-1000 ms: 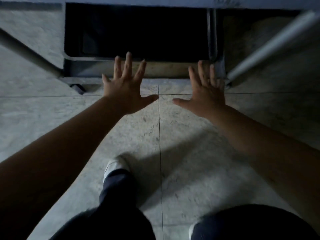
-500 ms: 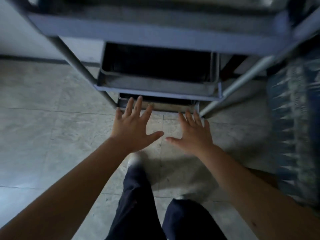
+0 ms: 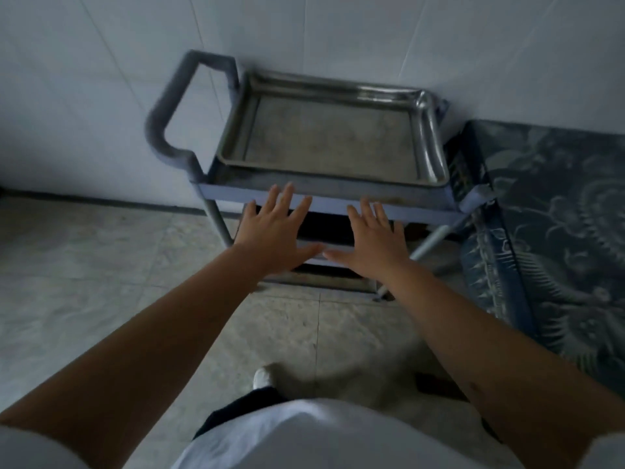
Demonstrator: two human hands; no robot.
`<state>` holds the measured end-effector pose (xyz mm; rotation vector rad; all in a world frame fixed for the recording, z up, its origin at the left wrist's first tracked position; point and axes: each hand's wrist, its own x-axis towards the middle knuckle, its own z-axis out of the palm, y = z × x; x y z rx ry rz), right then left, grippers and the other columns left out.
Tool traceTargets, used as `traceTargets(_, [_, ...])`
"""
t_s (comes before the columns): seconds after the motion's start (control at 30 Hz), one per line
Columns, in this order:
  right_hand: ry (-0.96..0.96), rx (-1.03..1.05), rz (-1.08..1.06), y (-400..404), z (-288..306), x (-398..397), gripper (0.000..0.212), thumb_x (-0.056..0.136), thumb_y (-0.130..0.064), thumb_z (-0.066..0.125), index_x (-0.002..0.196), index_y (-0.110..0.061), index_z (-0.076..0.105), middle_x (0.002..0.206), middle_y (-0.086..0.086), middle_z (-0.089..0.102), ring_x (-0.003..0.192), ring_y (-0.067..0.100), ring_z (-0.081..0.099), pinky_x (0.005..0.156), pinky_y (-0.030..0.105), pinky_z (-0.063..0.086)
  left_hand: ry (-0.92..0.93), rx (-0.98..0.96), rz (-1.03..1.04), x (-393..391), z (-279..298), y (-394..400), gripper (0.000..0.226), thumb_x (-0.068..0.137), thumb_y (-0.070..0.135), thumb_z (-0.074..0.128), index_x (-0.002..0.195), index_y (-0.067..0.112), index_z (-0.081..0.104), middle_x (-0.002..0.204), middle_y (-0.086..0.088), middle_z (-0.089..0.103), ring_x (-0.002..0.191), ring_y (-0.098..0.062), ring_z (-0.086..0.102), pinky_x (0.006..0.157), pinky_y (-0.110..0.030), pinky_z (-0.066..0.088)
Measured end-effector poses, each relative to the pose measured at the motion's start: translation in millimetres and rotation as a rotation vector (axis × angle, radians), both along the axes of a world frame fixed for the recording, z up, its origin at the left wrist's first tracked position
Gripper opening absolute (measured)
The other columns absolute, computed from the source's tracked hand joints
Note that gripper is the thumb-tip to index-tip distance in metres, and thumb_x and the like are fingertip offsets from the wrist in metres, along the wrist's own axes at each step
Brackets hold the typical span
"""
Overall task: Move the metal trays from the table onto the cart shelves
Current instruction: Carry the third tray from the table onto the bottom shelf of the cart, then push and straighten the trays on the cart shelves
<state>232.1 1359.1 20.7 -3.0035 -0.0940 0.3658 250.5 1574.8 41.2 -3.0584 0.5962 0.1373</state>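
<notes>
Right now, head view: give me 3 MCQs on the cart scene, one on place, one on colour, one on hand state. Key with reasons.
1. Where does the metal tray lie?
A. on the cart's top shelf
B. on the floor
C. in the person's hands

2. What colour is the cart handle?
A. red
B. grey-blue
C. yellow

3. How are the two hands?
A. both gripping the tray
B. one holding a cloth
C. both open, fingers spread, holding nothing

Key:
1 A: the tray sits inside the top shelf frame of the cart, next to the wall.
2 B: the looped handle at the cart's left end is grey-blue, like the shelf edge.
3 C: the left hand and the right hand show straight, spread fingers in front of the shelf edge, nothing in either.
</notes>
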Motion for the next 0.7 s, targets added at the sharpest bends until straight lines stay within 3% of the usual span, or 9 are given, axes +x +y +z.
traceTargets(0.37, [-0.031, -0.012, -0.14, 13.8, 6.3, 34.6, 0.115, 0.066, -0.096, 0.018, 0.155, -0.026, 0.0, 0.164, 0.004, -0.012, 0.15, 0.026, -0.01, 0.114, 0.062, 0.007, 0.084, 0.075, -0.122, 75.3, 2.2, 33.9, 0.114, 0.064, 0.097, 0.004, 0.158, 0.033, -0.006, 0.168, -0.007, -0.011, 0.154, -0.029, -0.008, 0.117, -0.062, 0.01])
traceTargets(0.7, [-0.019, -0.029, -0.089, -28.5, 11.8, 94.4, 0.116, 0.067, -0.095, 0.019, 0.155, -0.025, -0.004, 0.164, 0.006, -0.015, 0.15, 0.027, -0.008, 0.115, 0.061, 0.008, 0.109, 0.092, -0.084, 120.1, 2.9, -0.5, 0.106, 0.077, 0.092, 0.02, 0.158, 0.03, -0.007, 0.168, -0.008, -0.012, 0.154, -0.031, -0.006, 0.12, -0.06, 0.013])
